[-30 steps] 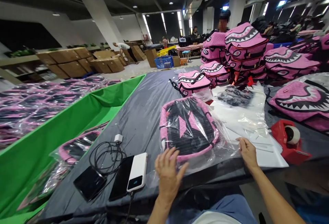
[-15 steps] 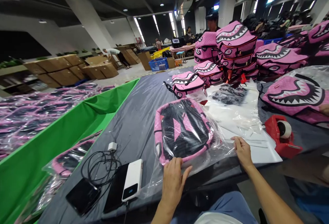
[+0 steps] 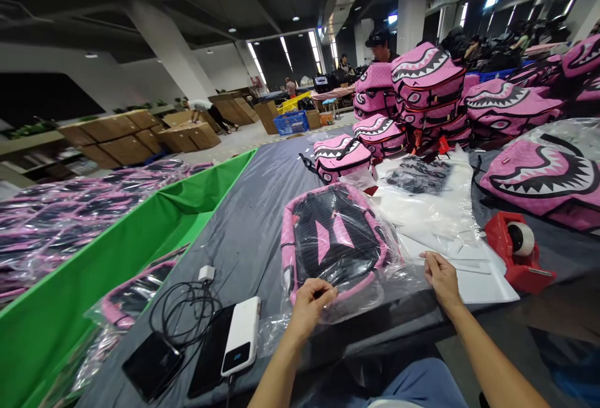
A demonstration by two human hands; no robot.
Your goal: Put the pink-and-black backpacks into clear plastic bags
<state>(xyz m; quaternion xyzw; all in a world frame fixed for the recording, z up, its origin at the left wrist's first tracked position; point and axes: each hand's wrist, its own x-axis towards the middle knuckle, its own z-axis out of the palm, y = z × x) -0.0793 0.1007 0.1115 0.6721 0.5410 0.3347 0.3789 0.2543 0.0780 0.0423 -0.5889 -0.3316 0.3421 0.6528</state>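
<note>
A pink and black backpack (image 3: 338, 233) lies strap side up on the grey-covered table, inside a clear plastic bag (image 3: 398, 280). At its near edge, my left hand (image 3: 310, 300) has thumb and fingers closed together on the plastic. My right hand (image 3: 441, 278) pinches the bag's near right part, beside a stack of white sheets (image 3: 487, 277). Printed plastic bags (image 3: 422, 189) lie flat just beyond that hand. To its right stands a red tape dispenser (image 3: 518, 252) with a roll of tape.
Pink shark-mouth backpacks (image 3: 429, 83) are piled at the back right. A white power bank (image 3: 241, 336), a black phone (image 3: 210, 348) and a coiled cable (image 3: 185, 308) lie at the left. Beyond the table's left edge, a green cloth-lined trough (image 3: 140, 227) borders many bagged backpacks (image 3: 84, 208).
My left hand has gone from spread fingers to a pinch and shifted slightly left. The bag's near edge is drawn in towards the backpack. My right hand has barely moved.
</note>
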